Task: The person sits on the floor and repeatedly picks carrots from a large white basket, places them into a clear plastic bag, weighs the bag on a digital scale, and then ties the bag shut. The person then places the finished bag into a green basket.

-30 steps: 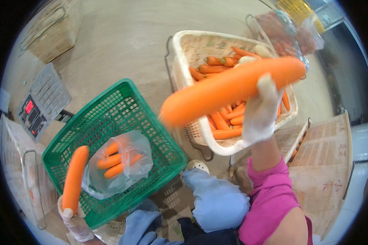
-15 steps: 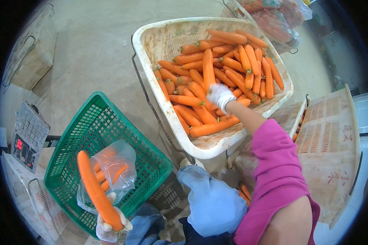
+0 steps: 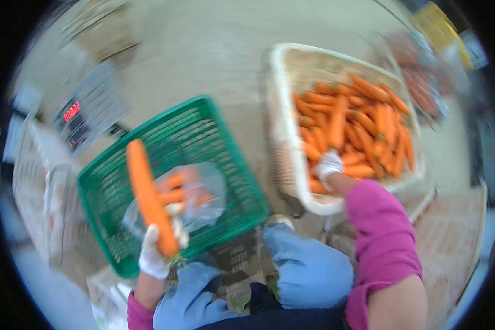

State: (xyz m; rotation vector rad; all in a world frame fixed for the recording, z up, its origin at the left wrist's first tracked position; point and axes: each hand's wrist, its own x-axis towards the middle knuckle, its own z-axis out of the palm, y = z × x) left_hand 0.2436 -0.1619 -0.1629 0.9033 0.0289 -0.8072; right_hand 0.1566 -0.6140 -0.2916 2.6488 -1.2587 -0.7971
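Observation:
My left hand, in a white glove, is closed around the lower part of a large carrot held slanting over the green basket. Inside that basket, a translucent plastic bag holds several carrots. My right hand, also gloved, reaches into the white crate full of carrots and grips a carrot that points away from me. Motion blurs both hands.
A scale display with a grey keypad stands left of the basket. Pale crates sit at upper left, left and right. Bagged produce and a yellow crate lie at upper right, beyond the concrete floor.
The large carrot that my right hand held raised a second ago is out of that hand, which is down in the crate. My left hand has lifted its carrot; the view has shifted.

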